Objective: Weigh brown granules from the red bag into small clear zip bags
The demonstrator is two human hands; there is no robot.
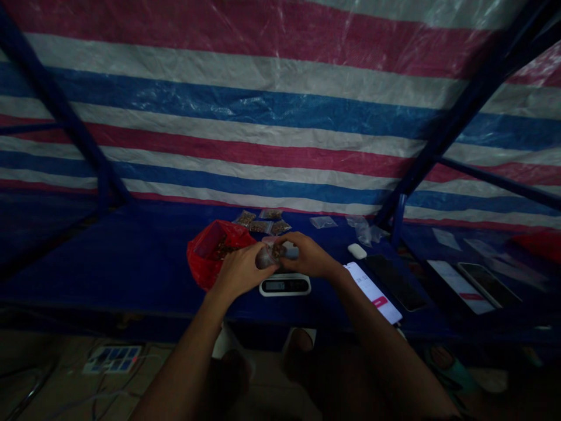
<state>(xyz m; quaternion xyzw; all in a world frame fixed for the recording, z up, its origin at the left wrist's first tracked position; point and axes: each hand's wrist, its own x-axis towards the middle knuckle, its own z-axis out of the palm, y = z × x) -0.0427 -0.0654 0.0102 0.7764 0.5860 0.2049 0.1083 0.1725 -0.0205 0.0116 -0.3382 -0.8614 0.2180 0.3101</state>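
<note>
My left hand (240, 270) is closed on a small clear plastic bag (264, 256), holding it over a white digital scale (284, 285). Small brown pieces (277, 251) show at the fingertips of my right hand (309, 255), which is curled at the bag's mouth. In the dim light I cannot tell exactly what the pieces are. Left of the hands, a red plastic bag (199, 260) stands with its mouth open and more brown pieces inside. Behind the hands lie several small filled clear bags (260, 226).
Further right are a flat clear bag (323, 222), crumpled clear plastic (362, 230), a white earbud case (357, 251), a lit phone (372, 292) and a dark phone (397, 282). Blue metal posts (397, 219) and a striped sheet (263, 152) stand behind. A power strip (113, 359) lies on the floor.
</note>
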